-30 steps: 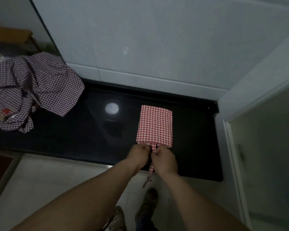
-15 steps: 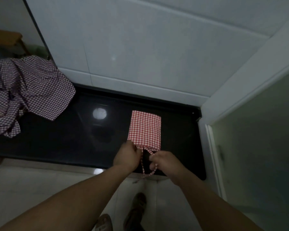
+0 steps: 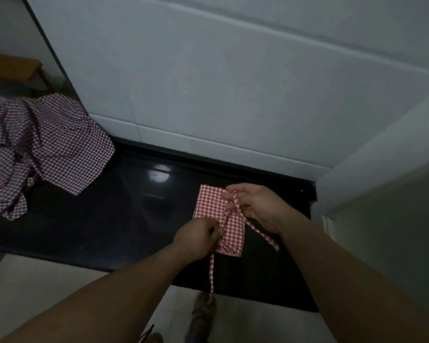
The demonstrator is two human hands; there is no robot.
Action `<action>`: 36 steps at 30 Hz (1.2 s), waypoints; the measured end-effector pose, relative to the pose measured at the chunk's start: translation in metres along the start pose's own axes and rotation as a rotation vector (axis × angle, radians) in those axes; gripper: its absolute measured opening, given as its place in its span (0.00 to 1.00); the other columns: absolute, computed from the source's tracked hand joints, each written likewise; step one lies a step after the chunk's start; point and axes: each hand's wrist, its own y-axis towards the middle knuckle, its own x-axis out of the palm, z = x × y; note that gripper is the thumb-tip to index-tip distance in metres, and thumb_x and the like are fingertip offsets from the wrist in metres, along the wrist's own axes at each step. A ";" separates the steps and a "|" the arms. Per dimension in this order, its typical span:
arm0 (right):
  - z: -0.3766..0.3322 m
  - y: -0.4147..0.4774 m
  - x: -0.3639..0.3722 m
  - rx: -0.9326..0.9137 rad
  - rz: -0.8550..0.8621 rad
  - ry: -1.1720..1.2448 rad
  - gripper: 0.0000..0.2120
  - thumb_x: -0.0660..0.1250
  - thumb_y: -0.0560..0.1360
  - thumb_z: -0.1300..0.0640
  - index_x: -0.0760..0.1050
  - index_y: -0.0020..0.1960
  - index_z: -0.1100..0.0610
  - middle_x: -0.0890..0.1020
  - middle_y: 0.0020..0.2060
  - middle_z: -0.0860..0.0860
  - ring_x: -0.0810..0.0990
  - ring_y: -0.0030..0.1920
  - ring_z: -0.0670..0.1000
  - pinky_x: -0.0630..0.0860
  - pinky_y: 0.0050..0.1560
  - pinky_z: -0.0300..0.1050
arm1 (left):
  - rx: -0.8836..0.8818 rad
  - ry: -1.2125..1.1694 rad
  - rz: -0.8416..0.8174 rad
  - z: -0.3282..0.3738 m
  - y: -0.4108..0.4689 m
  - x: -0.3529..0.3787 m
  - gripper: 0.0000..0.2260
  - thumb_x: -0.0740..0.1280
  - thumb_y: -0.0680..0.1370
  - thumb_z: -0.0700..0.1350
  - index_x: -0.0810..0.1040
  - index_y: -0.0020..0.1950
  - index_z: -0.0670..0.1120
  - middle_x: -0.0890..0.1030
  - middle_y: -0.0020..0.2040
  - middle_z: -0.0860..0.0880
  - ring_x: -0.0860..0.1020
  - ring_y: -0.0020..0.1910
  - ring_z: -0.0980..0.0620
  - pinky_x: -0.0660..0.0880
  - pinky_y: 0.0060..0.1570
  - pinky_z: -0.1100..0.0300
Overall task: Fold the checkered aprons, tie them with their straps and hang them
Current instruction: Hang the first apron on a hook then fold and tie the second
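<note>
Your L hand (image 3: pixel 198 235) fisted on strap (image 3: pixel 211 271); R hand (image 3: pixel 254 206) beyond it, fingers loose, pinching strap; both forearms reach fwd.

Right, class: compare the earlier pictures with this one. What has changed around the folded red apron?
The right hand has left the near edge of the red apron, carrying a strap up across it. The left hand still grips that edge. The purple aprons stay heaped on the counter.

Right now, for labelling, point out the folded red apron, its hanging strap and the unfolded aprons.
folded red apron (image 3: pixel 208 203): head view, upper face.
hanging strap (image 3: pixel 211 273): head view, mid-length.
unfolded aprons (image 3: pixel 65 149): head view, right flap.
</note>
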 end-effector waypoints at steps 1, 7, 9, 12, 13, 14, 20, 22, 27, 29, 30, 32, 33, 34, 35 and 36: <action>0.004 0.016 -0.004 0.005 0.016 -0.058 0.12 0.64 0.80 0.69 0.81 0.56 0.58 0.89 0.49 0.54 0.87 0.44 0.51 0.82 0.51 0.46 | -0.025 -0.008 0.001 0.001 0.002 0.001 0.13 0.67 0.80 0.58 0.76 0.38 0.54 0.82 0.38 0.56 0.81 0.39 0.55 0.80 0.42 0.54; 0.026 0.097 -0.003 0.074 0.121 -0.265 0.06 0.67 0.83 0.59 0.81 0.51 0.60 0.86 0.37 0.57 0.82 0.29 0.50 0.74 0.26 0.37 | -0.013 -0.048 0.033 0.000 0.000 0.008 0.09 0.71 0.77 0.54 0.76 0.41 0.52 0.80 0.42 0.57 0.76 0.42 0.59 0.75 0.42 0.57; 0.033 0.109 -0.001 0.021 0.159 -0.420 0.07 0.68 0.82 0.57 0.81 0.47 0.58 0.85 0.33 0.55 0.83 0.28 0.52 0.79 0.30 0.42 | 0.010 0.059 0.062 -0.001 -0.006 0.009 0.09 0.72 0.75 0.57 0.76 0.46 0.54 0.76 0.48 0.57 0.73 0.49 0.57 0.74 0.49 0.54; 0.040 0.115 -0.005 -0.045 0.187 -0.633 0.10 0.68 0.80 0.50 0.80 0.43 0.53 0.85 0.34 0.52 0.85 0.35 0.54 0.85 0.42 0.51 | -0.193 0.193 0.205 0.003 -0.011 0.009 0.31 0.71 0.69 0.70 0.68 0.67 0.58 0.68 0.62 0.54 0.67 0.60 0.51 0.72 0.58 0.48; 0.040 0.116 -0.007 -0.043 0.191 -0.658 0.11 0.67 0.80 0.49 0.79 0.43 0.54 0.85 0.36 0.53 0.85 0.36 0.55 0.85 0.44 0.52 | -0.291 0.091 0.237 0.008 -0.007 0.006 0.39 0.73 0.67 0.70 0.64 0.73 0.58 0.67 0.66 0.52 0.67 0.64 0.50 0.73 0.62 0.47; 0.040 0.117 -0.006 -0.031 0.197 -0.670 0.13 0.66 0.80 0.48 0.79 0.43 0.55 0.85 0.36 0.54 0.85 0.37 0.56 0.85 0.45 0.53 | -0.368 -0.025 0.239 0.011 -0.004 0.004 0.47 0.75 0.66 0.70 0.58 0.78 0.57 0.66 0.70 0.50 0.68 0.68 0.48 0.73 0.66 0.45; 0.033 0.119 0.000 0.087 0.226 -0.640 0.14 0.60 0.83 0.53 0.77 0.46 0.61 0.86 0.34 0.57 0.86 0.31 0.55 0.84 0.41 0.48 | -0.640 -0.299 0.074 0.037 0.040 0.001 0.37 0.78 0.68 0.57 0.66 0.69 0.45 0.80 0.63 0.45 0.81 0.59 0.45 0.79 0.59 0.50; 0.035 0.114 0.002 0.122 0.255 -0.548 0.12 0.61 0.82 0.55 0.77 0.45 0.61 0.86 0.35 0.57 0.86 0.31 0.54 0.81 0.35 0.44 | -0.666 -0.329 0.053 0.042 0.046 0.006 0.23 0.76 0.70 0.53 0.78 0.62 0.46 0.84 0.59 0.45 0.83 0.54 0.46 0.82 0.56 0.53; 0.042 0.080 0.003 0.146 0.252 -0.034 0.08 0.62 0.82 0.57 0.78 0.50 0.59 0.83 0.39 0.58 0.81 0.32 0.52 0.77 0.34 0.43 | -0.384 -0.011 0.067 0.056 0.029 -0.022 0.14 0.66 0.77 0.58 0.79 0.57 0.51 0.85 0.55 0.48 0.84 0.52 0.45 0.80 0.51 0.54; 0.041 0.063 0.009 0.142 0.150 0.347 0.08 0.63 0.82 0.56 0.79 0.56 0.59 0.85 0.45 0.60 0.85 0.41 0.54 0.81 0.42 0.46 | -0.158 0.287 0.117 0.052 0.014 -0.057 0.15 0.67 0.78 0.60 0.73 0.57 0.53 0.82 0.55 0.50 0.83 0.52 0.45 0.77 0.47 0.54; 0.038 0.055 0.015 0.124 0.098 0.493 0.10 0.63 0.83 0.56 0.79 0.58 0.59 0.86 0.49 0.60 0.86 0.46 0.55 0.82 0.48 0.47 | -0.020 0.434 0.197 0.049 0.007 -0.080 0.15 0.68 0.78 0.60 0.71 0.58 0.54 0.80 0.54 0.50 0.82 0.52 0.44 0.75 0.43 0.54; 0.025 0.045 0.029 0.067 -0.015 0.707 0.13 0.60 0.84 0.56 0.79 0.63 0.60 0.86 0.56 0.61 0.86 0.54 0.57 0.81 0.55 0.50 | 0.249 0.716 0.350 0.043 -0.003 -0.121 0.17 0.69 0.77 0.54 0.72 0.64 0.54 0.79 0.52 0.49 0.80 0.50 0.43 0.76 0.40 0.51; 0.018 0.042 0.037 0.041 -0.063 0.783 0.15 0.59 0.84 0.56 0.78 0.64 0.61 0.85 0.58 0.61 0.86 0.57 0.58 0.80 0.57 0.51 | 0.353 0.794 0.404 0.040 -0.005 -0.135 0.20 0.68 0.76 0.51 0.73 0.68 0.54 0.79 0.52 0.49 0.79 0.50 0.42 0.77 0.42 0.49; 0.011 0.038 0.044 0.020 -0.090 0.837 0.17 0.59 0.84 0.56 0.78 0.65 0.63 0.84 0.60 0.62 0.85 0.59 0.58 0.79 0.60 0.53 | 0.431 0.830 0.432 0.037 -0.008 -0.142 0.22 0.67 0.76 0.49 0.73 0.71 0.53 0.78 0.52 0.48 0.78 0.51 0.42 0.77 0.44 0.48; 0.011 0.036 0.047 0.015 -0.090 0.867 0.17 0.58 0.84 0.56 0.78 0.66 0.64 0.84 0.60 0.63 0.85 0.60 0.58 0.79 0.61 0.53 | 0.472 0.843 0.420 0.034 -0.010 -0.141 0.25 0.64 0.76 0.49 0.72 0.73 0.53 0.78 0.55 0.47 0.77 0.53 0.41 0.75 0.49 0.47; 0.016 0.033 0.048 0.025 -0.053 0.861 0.17 0.58 0.84 0.57 0.78 0.65 0.65 0.85 0.59 0.63 0.86 0.58 0.58 0.80 0.59 0.53 | 0.478 0.829 0.345 0.031 -0.014 -0.132 0.27 0.62 0.76 0.48 0.69 0.77 0.54 0.77 0.60 0.45 0.76 0.58 0.40 0.74 0.54 0.46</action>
